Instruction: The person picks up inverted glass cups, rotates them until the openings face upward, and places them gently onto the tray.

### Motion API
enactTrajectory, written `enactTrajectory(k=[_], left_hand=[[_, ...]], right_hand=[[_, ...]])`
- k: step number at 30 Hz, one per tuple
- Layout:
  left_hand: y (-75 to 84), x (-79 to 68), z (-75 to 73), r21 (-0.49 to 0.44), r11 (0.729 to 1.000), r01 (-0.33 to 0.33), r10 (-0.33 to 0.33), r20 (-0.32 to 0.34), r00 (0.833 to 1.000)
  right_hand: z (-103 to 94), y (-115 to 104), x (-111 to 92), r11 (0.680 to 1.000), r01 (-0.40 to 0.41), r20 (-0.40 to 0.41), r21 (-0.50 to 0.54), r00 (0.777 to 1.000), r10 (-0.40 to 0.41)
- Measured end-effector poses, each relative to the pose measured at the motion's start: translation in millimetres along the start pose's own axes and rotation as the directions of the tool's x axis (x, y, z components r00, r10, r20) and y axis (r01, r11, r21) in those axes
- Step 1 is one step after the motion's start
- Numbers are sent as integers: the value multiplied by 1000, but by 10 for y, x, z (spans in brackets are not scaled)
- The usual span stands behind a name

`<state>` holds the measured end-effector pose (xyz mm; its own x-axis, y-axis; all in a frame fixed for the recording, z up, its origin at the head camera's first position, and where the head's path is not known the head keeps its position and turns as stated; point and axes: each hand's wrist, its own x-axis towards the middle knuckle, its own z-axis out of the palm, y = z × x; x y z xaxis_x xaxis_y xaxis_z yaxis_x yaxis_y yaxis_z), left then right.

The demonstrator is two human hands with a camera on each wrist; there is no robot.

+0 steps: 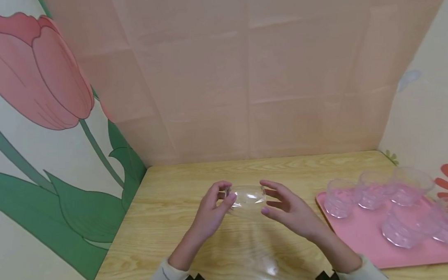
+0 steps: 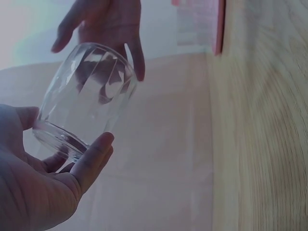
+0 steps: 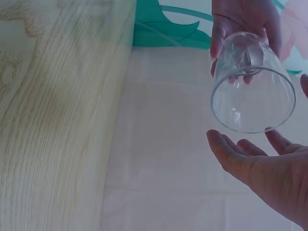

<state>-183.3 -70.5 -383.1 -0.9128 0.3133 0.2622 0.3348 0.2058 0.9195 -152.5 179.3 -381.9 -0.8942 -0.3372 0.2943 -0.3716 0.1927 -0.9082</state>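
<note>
A clear drinking glass [image 1: 248,195] lies sideways in the air above the wooden table, between the two hands. My left hand [image 1: 212,207] grips it around its thick base, thumb on one side and fingers on the other, as the left wrist view shows. The glass's rim faces my right hand [image 1: 291,209]. In the right wrist view the glass [image 3: 254,98] has its open mouth toward the right hand [image 3: 269,168], whose fingers are spread loosely around the rim. One of those fingertips lies at the rim; whether it touches I cannot tell.
On the right of the table [image 1: 168,236] a pink tray [image 1: 364,246] carries several clear glasses [image 1: 339,200]. A pink sheet [image 1: 244,94] hangs behind the table. Flower-patterned panels [image 1: 43,162] stand at the left and right sides.
</note>
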Motion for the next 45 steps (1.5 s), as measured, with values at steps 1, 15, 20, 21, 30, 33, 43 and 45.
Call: enactTrajectory(k=[1,15,20,21,30,33,43,45], left_hand=[[5,1,6,-1,1000,-1,1,0,1000],[36,-11,85,-35,999,1,-1,-11,1000],[11,-10,116,-71,997,3,-3,11,1000],[8,-10,121,-75,997,5,-3,15,1000],[0,-15,138,-93,996,15,-10,51,999],[-16,-10,140,-98,995,12,-6,62,998],[-17,-5,140,-102,994,37,-30,73,997],[-15,-6,139,-106,994,37,-28,78,997]], right_hand=[[4,-1,-1,1000,3,1,1,1000,-3],[56,4,-16,1000,-15,9,19,1000,14],[69,-14,-9,998,-35,3,46,999,35],[71,-19,-9,997,-42,4,57,999,42],[70,-26,-7,993,-58,13,104,998,57],[64,-24,-8,993,-55,15,108,998,54],[45,-40,-3,995,-40,11,94,999,39],[39,-41,-5,995,-36,13,95,999,35]])
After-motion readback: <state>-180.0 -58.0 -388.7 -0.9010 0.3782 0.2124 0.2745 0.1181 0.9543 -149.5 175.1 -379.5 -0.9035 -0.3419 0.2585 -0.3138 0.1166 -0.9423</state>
